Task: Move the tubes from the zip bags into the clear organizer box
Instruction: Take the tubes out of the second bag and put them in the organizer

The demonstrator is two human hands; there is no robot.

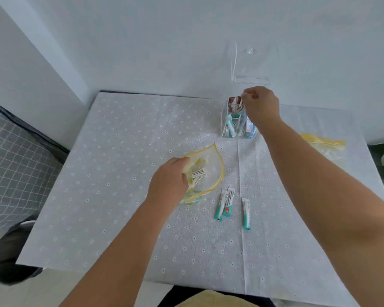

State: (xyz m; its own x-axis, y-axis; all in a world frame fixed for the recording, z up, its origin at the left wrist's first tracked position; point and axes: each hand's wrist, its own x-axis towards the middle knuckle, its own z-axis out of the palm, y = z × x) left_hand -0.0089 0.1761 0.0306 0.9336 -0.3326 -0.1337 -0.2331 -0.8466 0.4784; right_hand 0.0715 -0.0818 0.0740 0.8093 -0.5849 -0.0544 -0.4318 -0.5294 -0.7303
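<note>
My left hand (167, 180) pinches the clear yellow-edged zip bag (205, 171) open on the dotted cloth, a few tubes inside. Three teal-capped white tubes (225, 203) lie loose just beside it. My right hand (261, 104), fingers closed, lowers what looks like a tube into the clear organizer box (231, 124). Next, I reckon: let go, fetch the loose ones.

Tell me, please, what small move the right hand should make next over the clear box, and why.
Probably let go and draw back. The right hand pinches something small, which I cannot make out, at the open top of the organizer box, which already holds tubes. Three tubes lie loose on the tablecloth, waiting to be picked up.
</note>
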